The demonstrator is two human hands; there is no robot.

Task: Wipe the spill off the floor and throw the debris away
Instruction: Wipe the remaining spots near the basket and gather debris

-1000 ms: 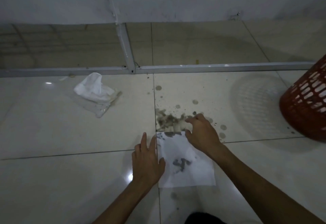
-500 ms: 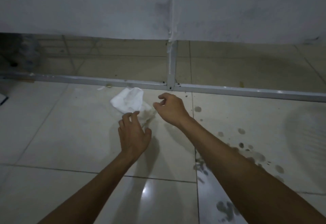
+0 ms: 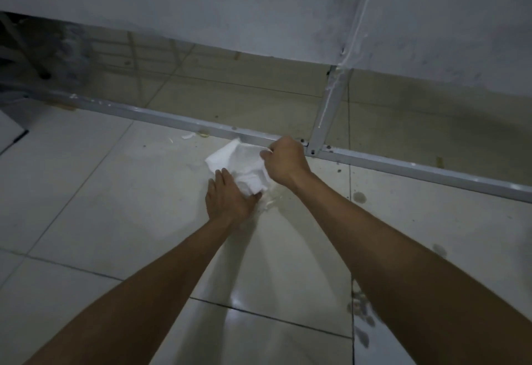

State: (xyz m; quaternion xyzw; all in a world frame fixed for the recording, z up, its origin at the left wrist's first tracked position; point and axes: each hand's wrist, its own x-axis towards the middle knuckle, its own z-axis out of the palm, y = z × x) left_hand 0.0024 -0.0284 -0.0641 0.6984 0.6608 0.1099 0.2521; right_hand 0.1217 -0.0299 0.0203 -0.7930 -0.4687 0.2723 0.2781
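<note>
tissue (image 3: pixel 243 163) beside the rail (image 3: pixel 172 121): my right hand (image 3: pixel 285 163) pinches it, left hand (image 3: pixel 227 199) presses flat (a hard yank could tear it).

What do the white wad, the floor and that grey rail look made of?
White wad: soft tissue paper, likely; crumpled, matte folds. Floor: glazed ceramic tile, judging by grout lines and glare. Grey rail: painted metal, probably; straight, screwed at the joint.
</note>
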